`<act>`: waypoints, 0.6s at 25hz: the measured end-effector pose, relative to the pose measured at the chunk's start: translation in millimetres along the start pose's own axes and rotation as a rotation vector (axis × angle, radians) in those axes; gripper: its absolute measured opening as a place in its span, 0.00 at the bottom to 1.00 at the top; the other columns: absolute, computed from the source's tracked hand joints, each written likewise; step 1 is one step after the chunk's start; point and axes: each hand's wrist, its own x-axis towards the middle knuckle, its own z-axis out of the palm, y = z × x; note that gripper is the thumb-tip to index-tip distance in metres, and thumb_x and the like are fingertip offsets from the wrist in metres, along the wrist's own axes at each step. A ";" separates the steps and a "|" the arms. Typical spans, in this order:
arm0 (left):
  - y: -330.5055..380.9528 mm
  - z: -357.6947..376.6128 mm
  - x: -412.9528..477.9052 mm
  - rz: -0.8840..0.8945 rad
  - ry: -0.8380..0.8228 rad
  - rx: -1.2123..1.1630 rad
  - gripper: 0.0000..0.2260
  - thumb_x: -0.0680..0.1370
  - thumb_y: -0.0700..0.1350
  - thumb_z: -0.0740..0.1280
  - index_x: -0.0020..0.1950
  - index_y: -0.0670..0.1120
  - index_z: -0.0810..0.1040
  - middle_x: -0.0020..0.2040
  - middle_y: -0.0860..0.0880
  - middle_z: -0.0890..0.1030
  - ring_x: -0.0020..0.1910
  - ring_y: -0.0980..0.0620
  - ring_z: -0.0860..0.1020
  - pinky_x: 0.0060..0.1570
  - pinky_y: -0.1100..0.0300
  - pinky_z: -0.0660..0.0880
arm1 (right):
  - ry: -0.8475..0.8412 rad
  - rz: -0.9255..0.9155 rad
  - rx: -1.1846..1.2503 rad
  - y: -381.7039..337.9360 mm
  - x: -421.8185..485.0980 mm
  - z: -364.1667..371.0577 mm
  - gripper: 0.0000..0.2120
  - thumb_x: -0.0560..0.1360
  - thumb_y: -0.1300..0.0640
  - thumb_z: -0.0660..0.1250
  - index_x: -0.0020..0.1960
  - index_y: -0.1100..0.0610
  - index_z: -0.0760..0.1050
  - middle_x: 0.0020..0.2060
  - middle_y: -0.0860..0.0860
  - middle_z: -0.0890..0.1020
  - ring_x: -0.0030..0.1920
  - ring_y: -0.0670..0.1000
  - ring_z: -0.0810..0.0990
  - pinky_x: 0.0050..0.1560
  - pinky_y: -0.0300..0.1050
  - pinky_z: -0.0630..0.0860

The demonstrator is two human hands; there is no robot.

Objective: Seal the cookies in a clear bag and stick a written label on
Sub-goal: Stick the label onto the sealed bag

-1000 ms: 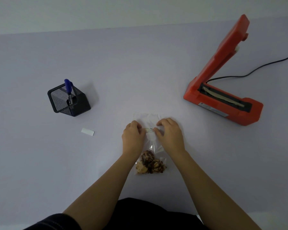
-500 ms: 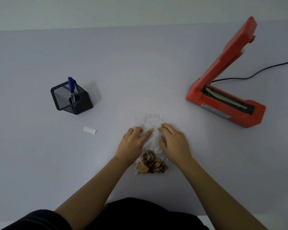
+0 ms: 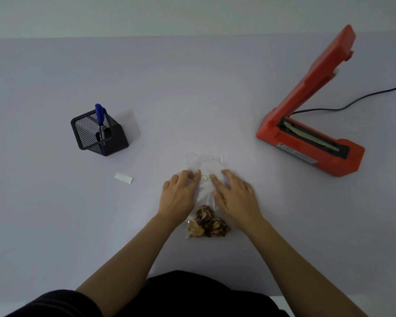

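Pressing a label (image 3: 205, 178) onto the bag (image 3: 205, 191), both hands lie flatter than a second ago.

Left hand (image 3: 178, 196) and right hand (image 3: 234, 197) rest open, fingers spread on crinkly clear plastic mid-table; lumpy brown cookies (image 3: 207, 222) bunch at its near end. Red sealer (image 3: 311, 124) stands open; mesh cup (image 3: 98, 133) holds a blue pen (image 3: 99, 121).

- The left hand (image 3: 178, 195) lay palm down, fingers (image 3: 193, 177) spread loosely and stretched forward.
- The right hand (image 3: 236, 197) lay flat likewise, fingers splayed.
- Both bare forearms reached forward, converging toward each other.
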 end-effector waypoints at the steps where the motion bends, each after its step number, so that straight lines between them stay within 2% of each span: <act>1: 1.5 -2.1 0.8 -0.026 -0.032 -0.020 0.20 0.78 0.42 0.60 0.71 0.47 0.67 0.61 0.45 0.73 0.53 0.43 0.74 0.50 0.50 0.71 | -0.010 0.004 -0.009 -0.8 -0.6 1.4 0.28 0.76 0.40 0.38 0.74 0.44 0.54 0.74 0.52 0.59 0.73 0.52 0.59 0.69 0.51 0.58; 3: 1.8 -4.4 2.6 -0.056 -0.070 -0.052 0.20 0.81 0.45 0.55 0.74 0.50 0.62 0.65 0.47 0.68 0.58 0.45 0.71 0.55 0.51 0.67 | 0.002 0.020 -0.019 -0.9 -1.1 5.2 0.30 0.76 0.38 0.37 0.75 0.47 0.53 0.74 0.52 0.59 0.73 0.53 0.59 0.69 0.52 0.58; 5: 0.4 -5.2 0.7 -0.068 -0.071 -0.080 0.22 0.81 0.50 0.51 0.75 0.52 0.58 0.67 0.49 0.66 0.60 0.47 0.69 0.58 0.52 0.66 | 0.029 0.035 -0.028 -2.9 -2.5 7.9 0.32 0.77 0.37 0.35 0.74 0.50 0.57 0.73 0.54 0.64 0.71 0.54 0.64 0.68 0.54 0.62; 8: 1.3 -1.2 -9.1 -0.062 -0.087 -0.050 0.28 0.76 0.56 0.41 0.76 0.55 0.53 0.69 0.50 0.64 0.62 0.48 0.67 0.59 0.52 0.65 | 0.035 0.042 -0.013 -5.1 -2.4 10.2 0.32 0.77 0.38 0.35 0.74 0.50 0.57 0.73 0.54 0.63 0.72 0.54 0.62 0.69 0.54 0.60; 9: 3.0 1.5 -11.7 -0.059 -0.103 -0.030 0.27 0.76 0.57 0.41 0.75 0.56 0.52 0.70 0.50 0.62 0.63 0.48 0.66 0.59 0.51 0.65 | 0.033 0.040 -0.005 -5.4 -2.2 10.6 0.31 0.77 0.38 0.36 0.75 0.49 0.56 0.74 0.53 0.61 0.73 0.53 0.60 0.69 0.53 0.58; 12: 8.9 4.2 -12.4 -0.129 -0.116 -0.077 0.24 0.79 0.55 0.49 0.76 0.55 0.52 0.72 0.51 0.59 0.65 0.47 0.64 0.61 0.50 0.64 | 0.047 0.059 0.024 -7.3 -1.7 8.4 0.31 0.76 0.39 0.37 0.75 0.51 0.53 0.74 0.52 0.59 0.74 0.52 0.57 0.71 0.52 0.55; 15: 9.7 4.5 -12.2 -0.172 -0.116 -0.122 0.24 0.79 0.53 0.51 0.76 0.56 0.50 0.72 0.52 0.59 0.65 0.47 0.63 0.61 0.50 0.63 | 0.043 0.075 0.058 -10.1 -2.0 8.5 0.33 0.75 0.36 0.34 0.76 0.49 0.49 0.75 0.51 0.57 0.75 0.51 0.54 0.72 0.52 0.52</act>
